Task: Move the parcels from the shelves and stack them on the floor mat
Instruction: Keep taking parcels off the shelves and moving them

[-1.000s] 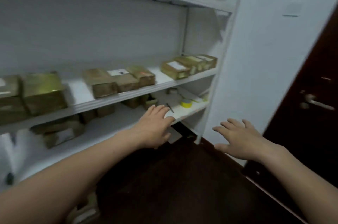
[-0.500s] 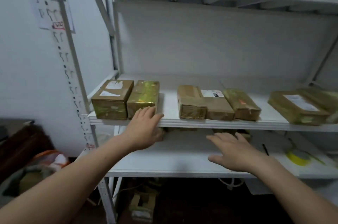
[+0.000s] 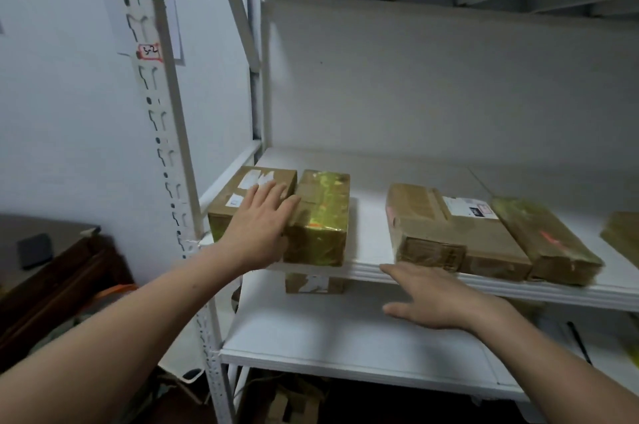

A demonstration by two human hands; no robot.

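A person's left hand (image 3: 262, 226) is resting flat, its grip open, across the tops of a brown parcel (image 3: 238, 197) and a shiny green parcel (image 3: 323, 216) sitting side by side at the left end of a white shelf (image 3: 368, 216). The right hand (image 3: 439, 299), grip also open and holding nothing, is hovering at the shelf's front edge, just below 3 more parcels (image 3: 484, 240) lying together.

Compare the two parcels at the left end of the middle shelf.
The leftmost parcel shows plain brown cardboard with white labels on top; the glossy parcel beside it is wrapped in shiny yellow-green tape, with no white label visible. The left hand lies flat on the leftmost parcel; the glossy parcel is mostly uncovered. Both are box-shaped and sit side by side on the same shelf.
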